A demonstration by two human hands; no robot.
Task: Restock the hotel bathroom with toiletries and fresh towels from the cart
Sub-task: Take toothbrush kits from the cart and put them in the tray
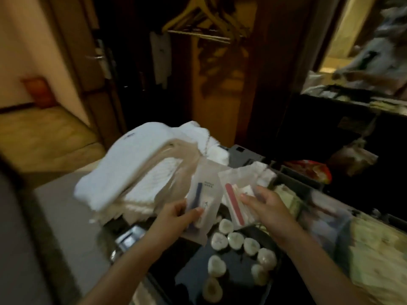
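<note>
Step in hand: toiletries picked at cart.
- Blue toothbrush packet (203, 201) pinched in left hand (182, 214).
- Pink-stick packet (236, 202) gripped in right hand (263, 205).
- Both held above tray (193, 263) of small round white items (235, 239).
- Folded towels (132, 164) stacked just behind.

Next move, judged: packets carried to bathroom, towels collected.

Dim, warm room light; the white towels (136, 164) beyond my fingers (195, 211) glow brightest. Motion blur smears the packets (206, 192) I hold and all right of them; edges bow.
</note>
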